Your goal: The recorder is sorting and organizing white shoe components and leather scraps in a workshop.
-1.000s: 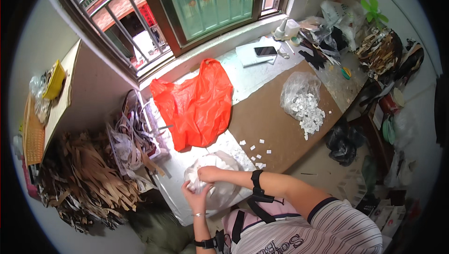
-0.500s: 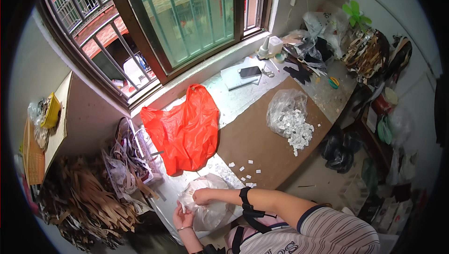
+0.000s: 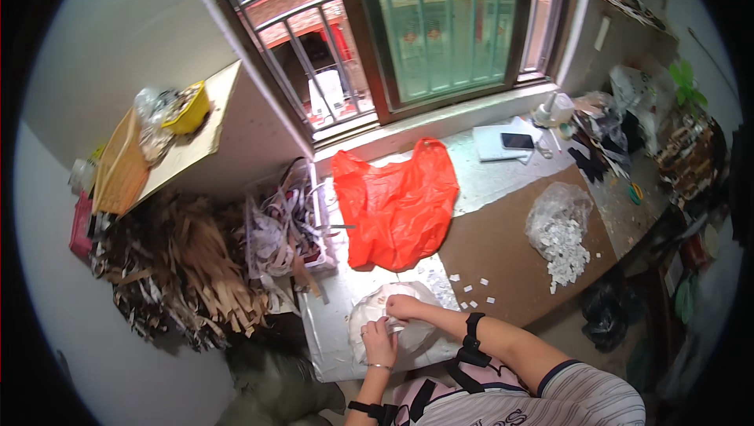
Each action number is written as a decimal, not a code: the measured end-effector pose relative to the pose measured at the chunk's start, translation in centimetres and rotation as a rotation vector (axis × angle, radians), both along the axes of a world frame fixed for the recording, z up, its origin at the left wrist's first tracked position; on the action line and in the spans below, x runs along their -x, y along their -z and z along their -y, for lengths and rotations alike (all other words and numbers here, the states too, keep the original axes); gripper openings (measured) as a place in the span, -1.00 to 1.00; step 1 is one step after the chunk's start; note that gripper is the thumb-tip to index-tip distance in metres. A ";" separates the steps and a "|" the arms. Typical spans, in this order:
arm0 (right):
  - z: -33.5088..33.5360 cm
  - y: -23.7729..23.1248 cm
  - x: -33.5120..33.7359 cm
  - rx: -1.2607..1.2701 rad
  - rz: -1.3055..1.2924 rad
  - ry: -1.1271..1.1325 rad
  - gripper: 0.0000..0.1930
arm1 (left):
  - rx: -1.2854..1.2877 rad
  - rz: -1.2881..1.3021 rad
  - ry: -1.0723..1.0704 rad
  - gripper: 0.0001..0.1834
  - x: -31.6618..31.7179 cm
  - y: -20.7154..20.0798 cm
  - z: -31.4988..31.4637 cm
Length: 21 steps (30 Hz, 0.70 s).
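Both hands, left [image 3: 379,342] and right [image 3: 403,307], are closed on a clear bag [image 3: 393,330] lying on the table [image 3: 330,332] edge between them. The bag's long axis is unclear. Its contents are a white blur; a red bag [image 3: 397,204] lies beyond.

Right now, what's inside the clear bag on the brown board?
The clear plastic bag holds small white pieces, some spilling onto the brown board. Whatever lies deeper in the bag is hidden.

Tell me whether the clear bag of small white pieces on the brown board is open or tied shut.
Open: the clear bag lies on the brown board with white pieces spilling from its mouth.
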State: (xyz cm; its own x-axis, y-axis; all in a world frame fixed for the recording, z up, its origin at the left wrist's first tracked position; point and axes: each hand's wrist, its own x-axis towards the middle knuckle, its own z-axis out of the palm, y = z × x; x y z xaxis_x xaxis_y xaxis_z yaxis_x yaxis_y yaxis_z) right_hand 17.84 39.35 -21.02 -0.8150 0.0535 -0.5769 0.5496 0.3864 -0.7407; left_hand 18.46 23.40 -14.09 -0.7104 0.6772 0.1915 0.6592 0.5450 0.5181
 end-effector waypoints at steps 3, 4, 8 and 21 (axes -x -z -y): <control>0.6 0.3 0.6 0.105 0.006 0.115 -0.83 | 0.042 -0.128 0.052 -0.53 0.5 1.1 1.3; 0.6 -0.3 0.8 0.240 0.059 0.134 -0.86 | 0.020 -0.145 0.123 -0.55 0.6 1.6 2.0; -0.4 -1.7 -0.4 0.355 0.131 0.212 -0.86 | 0.028 -0.182 0.184 -0.68 1.4 2.2 2.2; 2.5 -9.1 -5.0 -0.299 -0.947 -0.299 -0.64 | -0.195 1.297 -0.143 -0.73 4.6 5.7 1.9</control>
